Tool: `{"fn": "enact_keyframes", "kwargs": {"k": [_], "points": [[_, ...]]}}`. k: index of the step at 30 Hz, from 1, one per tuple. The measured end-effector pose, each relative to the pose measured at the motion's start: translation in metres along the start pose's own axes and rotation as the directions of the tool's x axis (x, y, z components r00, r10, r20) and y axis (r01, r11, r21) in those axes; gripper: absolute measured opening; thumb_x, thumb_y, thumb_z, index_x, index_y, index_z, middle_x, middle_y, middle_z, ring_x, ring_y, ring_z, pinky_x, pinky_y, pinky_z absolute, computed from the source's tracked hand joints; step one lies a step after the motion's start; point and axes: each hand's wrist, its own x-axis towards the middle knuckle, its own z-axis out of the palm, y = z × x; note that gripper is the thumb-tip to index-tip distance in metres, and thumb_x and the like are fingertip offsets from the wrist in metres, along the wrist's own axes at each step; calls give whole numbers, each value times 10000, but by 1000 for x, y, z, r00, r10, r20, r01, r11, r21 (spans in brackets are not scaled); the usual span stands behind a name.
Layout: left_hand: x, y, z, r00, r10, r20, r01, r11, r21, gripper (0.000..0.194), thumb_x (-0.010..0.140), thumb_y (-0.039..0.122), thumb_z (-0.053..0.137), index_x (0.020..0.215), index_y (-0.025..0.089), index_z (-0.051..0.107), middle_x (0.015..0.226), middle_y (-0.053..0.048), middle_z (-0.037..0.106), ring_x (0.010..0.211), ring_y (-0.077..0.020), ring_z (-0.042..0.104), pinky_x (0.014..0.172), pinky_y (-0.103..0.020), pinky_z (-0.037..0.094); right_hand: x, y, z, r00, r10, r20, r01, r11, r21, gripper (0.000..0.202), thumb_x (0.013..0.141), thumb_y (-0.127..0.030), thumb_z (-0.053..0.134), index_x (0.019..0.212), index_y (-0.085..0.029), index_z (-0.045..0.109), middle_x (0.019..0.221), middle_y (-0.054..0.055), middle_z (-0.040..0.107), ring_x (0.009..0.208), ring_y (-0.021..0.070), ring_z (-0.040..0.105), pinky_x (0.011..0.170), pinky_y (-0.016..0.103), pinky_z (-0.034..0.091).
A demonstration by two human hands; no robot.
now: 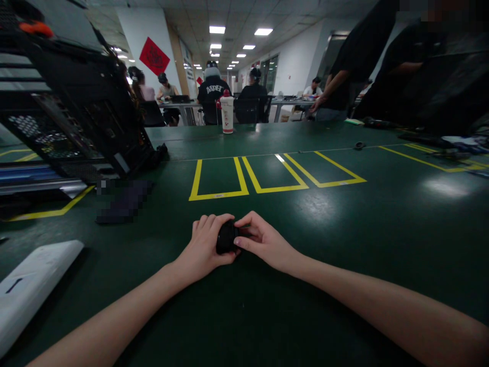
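A small black rounded object (226, 237) is held low over the green table (267, 316), between my two hands. My left hand (208, 239) wraps round its left side, fingers over the far edge and thumb at the near edge. From the other side, my right hand (263, 239) pinches its right edge between thumb and fingertips. Much of the object lies behind my fingers, so its exact kind cannot be made out.
Yellow tape outlines (219, 195) mark the table beyond my hands. An open black computer case (87, 102) stands at left, with a dark flat item (124, 201) and white box (38, 285) nearby. A white cup (227, 114) stands farther back. People sit and stand behind.
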Motion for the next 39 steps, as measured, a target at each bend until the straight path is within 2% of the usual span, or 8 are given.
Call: {"fn": "enact_keyframes", "kwargs": {"k": [4,9,14,20,25,29,33,39], "points": [[0,-1,0,1000,-10,14,10,1000,-10,524,718,293,622,1172,245,366,1053,-53,502,895,-249,451,750,-374,356,-1,-2,-1,998,57,0,-57,997,-54,301,804,-215,580,1082,-209,464,1109,48,518,1077,187,524,933,403,450],[-1,0,-1,1000,-8,8,8,1000,3,540,707,263,625,1177,240,359,1062,-57,493,909,-255,448,754,-376,353,-4,-2,-3,997,33,67,-34,999,7,332,775,-188,617,1060,-223,450,1101,33,508,1054,178,544,907,388,467],[-1,1,-3,999,-8,32,8,1000,0,531,736,303,618,1186,233,344,1068,-61,486,911,-249,443,757,-375,355,0,1,-1,1000,-10,25,10,1000,17,178,812,-220,574,965,-211,484,1016,16,527,1006,166,563,875,369,483],[-1,1,-3,999,-11,44,12,1000,-10,511,743,307,611,1178,247,349,1069,-56,486,908,-248,447,756,-377,359,-1,-1,-1,999,43,8,-42,997,-66,272,826,-239,554,1082,-216,463,1107,47,508,1064,189,527,915,399,458],[-1,1,-2,1000,-15,27,15,1000,-5,542,722,278,622,1187,237,346,1065,-57,483,909,-248,442,758,-373,352,-4,1,-2,998,19,64,-20,1000,16,317,781,-186,611,1053,-222,453,1135,34,488,1077,182,531,914,374,464],[-1,0,0,1000,-11,12,11,1000,-5,540,723,293,624,1187,236,354,1062,-53,487,902,-245,444,754,-367,349,-1,4,-1,1000,-12,29,11,1000,27,255,792,-215,601,1006,-213,461,1055,25,521,1044,182,552,889,375,475],[-1,-1,0,1000,-14,17,14,1000,-6,538,724,289,628,1182,238,350,1061,-53,486,901,-245,445,752,-370,353,0,2,-1,999,44,-12,-45,998,-42,302,791,-236,605,1050,-210,452,1085,42,521,1045,191,548,900,393,470],[-2,-1,0,1000,-17,16,17,1000,0,560,707,261,632,1188,243,346,1065,-51,481,912,-249,440,753,-370,351,-5,-1,-4,996,45,78,-45,999,-1,365,766,-184,631,1076,-212,441,1130,43,500,1074,186,532,917,378,462]]}}
